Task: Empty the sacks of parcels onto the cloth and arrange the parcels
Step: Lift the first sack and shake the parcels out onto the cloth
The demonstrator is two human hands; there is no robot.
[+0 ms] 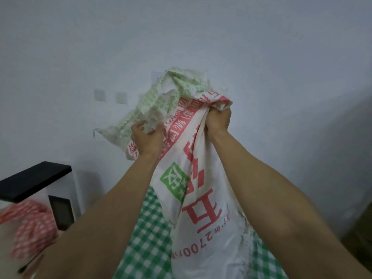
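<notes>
I see both hands, left (145,135) and right (218,119), gripping the bunched white sack (201,198) above the green checked cloth (149,238).

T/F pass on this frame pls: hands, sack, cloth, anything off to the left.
1. The left hand and right hand both grip the sack. True.
2. The sack bears red and green print. True.
3. The cloth below the sack is plain blue. False: it is green-and-white checked.
4. Some parcels lie in view on the cloth. False: none show.
5. The red-and-white checked fabric lies at the right. False: it is at the left, blurred.
</notes>
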